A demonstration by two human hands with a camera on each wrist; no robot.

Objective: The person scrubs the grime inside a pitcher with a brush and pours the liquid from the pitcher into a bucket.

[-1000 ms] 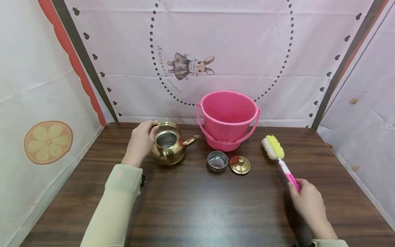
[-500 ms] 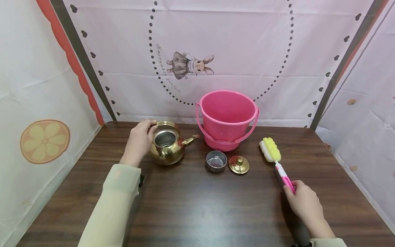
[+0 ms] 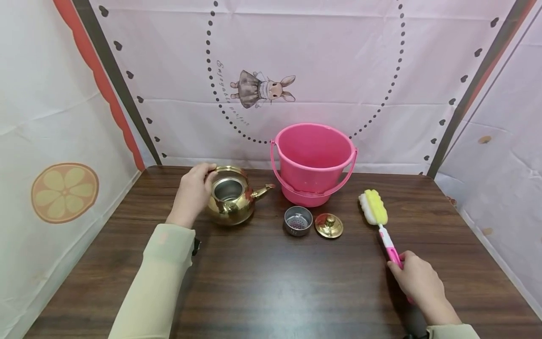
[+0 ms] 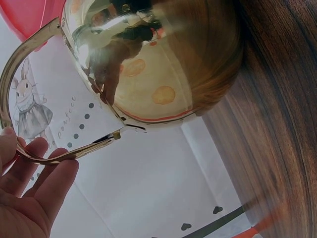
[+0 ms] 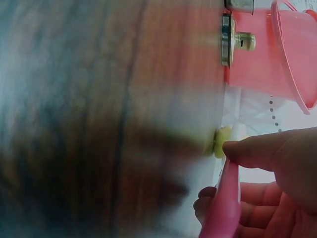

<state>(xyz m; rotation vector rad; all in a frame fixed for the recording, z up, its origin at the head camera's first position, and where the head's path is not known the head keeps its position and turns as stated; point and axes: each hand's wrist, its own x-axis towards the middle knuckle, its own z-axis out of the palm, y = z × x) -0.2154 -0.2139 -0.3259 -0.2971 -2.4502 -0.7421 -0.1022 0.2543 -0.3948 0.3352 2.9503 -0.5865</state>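
My left hand (image 3: 192,195) grips the raised handle (image 4: 12,64) of a shiny gold teapot (image 3: 230,209), thumb and fingers wrapped at its bend. The teapot stands upright on the table without its lid, its spout pointing right. In my right hand (image 3: 421,280) is a sponge bottle brush with a pink and white handle (image 3: 393,254), pinched between thumb and fingers. Its yellow and white sponge head (image 3: 373,207) points away from me, low over the table. The right wrist view shows the pink handle end (image 5: 225,210) close up, the sponge mostly hidden behind the thumb.
A pink bucket (image 3: 311,186) with its handle hanging down in front stands at the back. Before it sit a steel strainer cup (image 3: 298,221) and a gold lid (image 3: 329,226) with a knob. Printed cloth (image 3: 338,56) rises along the table's (image 3: 271,282) back and sides.
The brush has shifted slightly left and its handle has turned a little in my right hand, with the end now showing below the palm. My left hand and the teapot stay in place.
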